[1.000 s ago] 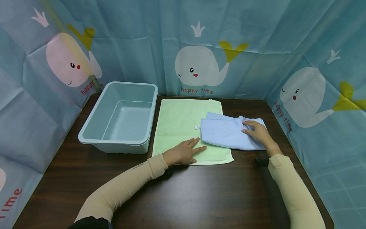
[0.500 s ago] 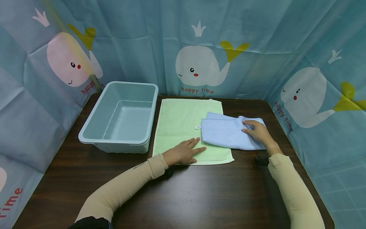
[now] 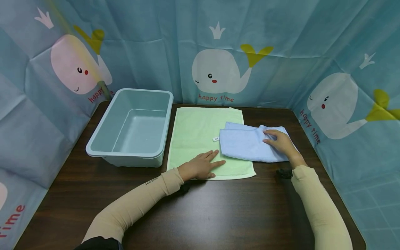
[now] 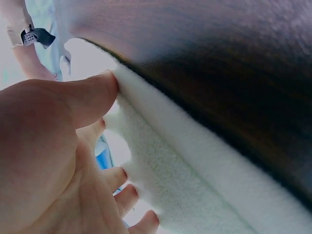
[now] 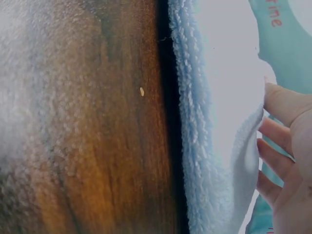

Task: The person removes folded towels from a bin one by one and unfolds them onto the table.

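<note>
A pale green towel [image 3: 200, 128] lies flat and spread out, a small white tag [image 3: 216, 139] showing near its middle. My left hand [image 3: 201, 167] rests on its front edge with the fingers spread. In the left wrist view the left thumb [image 4: 95, 95] touches the hem. Overlapping the green towel's right side is a folded blue towel [image 3: 240, 142]. On its right part, the fingertips of my right hand [image 3: 281, 142] touch the top, thumb and forefinger apart. The right wrist view shows those fingertips against the blue towel's [image 5: 219, 122] upper surface, which rises slightly there.
A light blue plastic basin [image 3: 137, 155] stands on the left of the dark wooden table [image 3: 212, 215], with nothing in it. Blue curtains [image 3: 156, 59] printed with whales enclose the table at the back and sides.
My right hand has shifted slightly to the left, and the blue towel's right edge has moved left with it. The left hand and green towel stay put.
</note>
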A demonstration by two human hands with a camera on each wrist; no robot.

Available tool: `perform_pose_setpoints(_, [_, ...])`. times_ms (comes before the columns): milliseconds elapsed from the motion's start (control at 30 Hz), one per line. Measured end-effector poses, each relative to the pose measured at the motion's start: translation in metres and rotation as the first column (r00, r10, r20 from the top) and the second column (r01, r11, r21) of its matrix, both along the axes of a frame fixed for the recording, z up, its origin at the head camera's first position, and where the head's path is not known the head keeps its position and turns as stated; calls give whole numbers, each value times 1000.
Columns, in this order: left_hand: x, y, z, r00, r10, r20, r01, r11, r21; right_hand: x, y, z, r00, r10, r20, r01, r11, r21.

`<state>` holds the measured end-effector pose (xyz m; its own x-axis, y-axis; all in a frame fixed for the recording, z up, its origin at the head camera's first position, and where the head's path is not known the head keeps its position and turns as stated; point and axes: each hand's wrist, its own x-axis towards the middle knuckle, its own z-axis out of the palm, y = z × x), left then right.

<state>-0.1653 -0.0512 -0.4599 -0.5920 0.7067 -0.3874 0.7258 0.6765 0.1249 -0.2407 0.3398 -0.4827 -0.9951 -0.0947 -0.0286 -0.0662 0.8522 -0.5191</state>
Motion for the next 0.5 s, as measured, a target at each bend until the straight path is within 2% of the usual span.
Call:
perform_pose_setpoints(267, [0,0,-1,1000,0,7,0,1000,11,2,0,3,1000,4,-5,-4,1000,-3])
perform_pose_setpoints(367, [0,0,-1,1000,0,4,0,1000,13,2,-2,4,999,12,-52,-12,1000,8])
perform_pose_setpoints(500, [0,-1,0,1000,-1,-2,1,1000,11,-2,-10,6,988,21,-155,-18,1000,19])
